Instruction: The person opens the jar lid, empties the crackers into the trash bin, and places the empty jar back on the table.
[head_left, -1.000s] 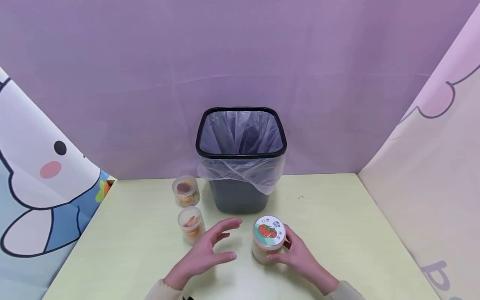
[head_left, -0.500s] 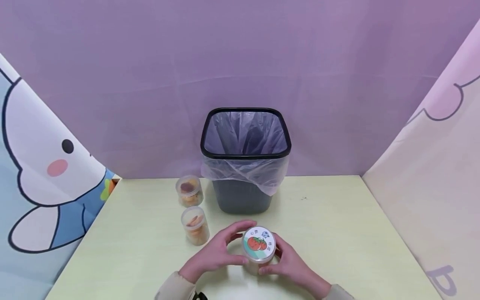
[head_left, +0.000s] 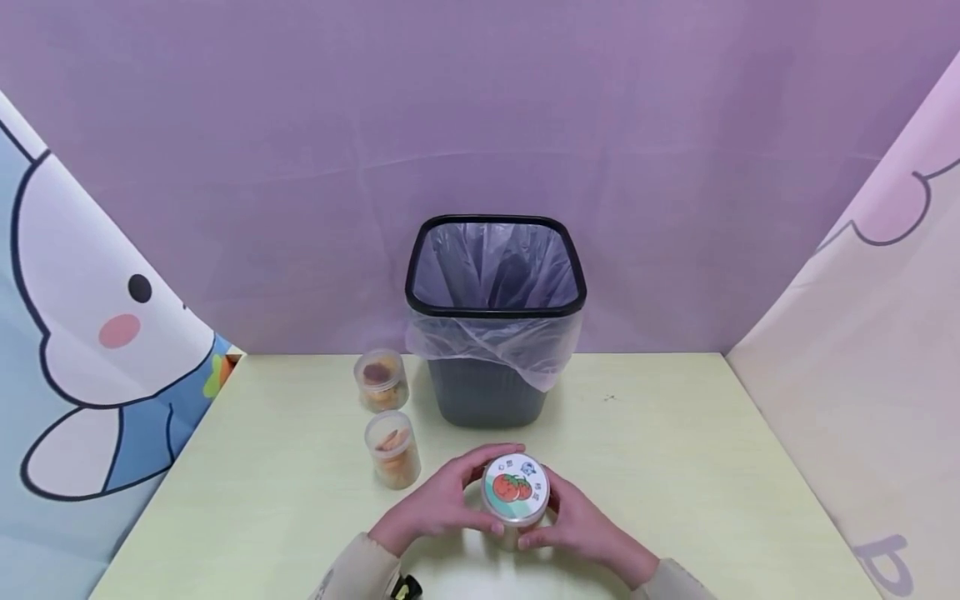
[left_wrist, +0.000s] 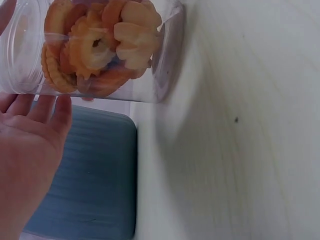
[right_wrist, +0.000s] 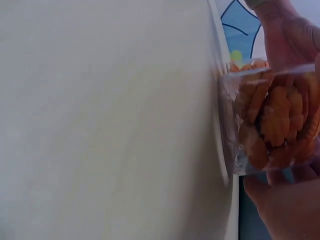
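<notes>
A clear jar [head_left: 516, 488] of cookies, its round lid printed with red tomatoes, stands between both hands near the table's front. My left hand [head_left: 442, 504] grips it from the left, with fingers and thumb round the upper part by the lid. From the right, my right hand [head_left: 588, 529] holds it, the thumb on the near side. Flower-shaped cookies fill the jar [left_wrist: 100, 47] in the left wrist view, where my left hand [left_wrist: 27, 150] reaches the lid end. In the right wrist view the jar [right_wrist: 275, 120] has hand parts above and below it.
Behind the hands stands a grey bin [head_left: 487, 392] with a black rim and a clear liner. Left of it are two smaller lidded tubs of snacks, one short [head_left: 381, 380] and one taller [head_left: 393, 450]. Purple cloth [head_left: 480, 108] backs the table, with printed cloth on both sides.
The jar moved left and nearer the body in my right hand. My left hand came from apart to gripping the jar's upper part. Bin and tubs only shift slightly with the head view.
</notes>
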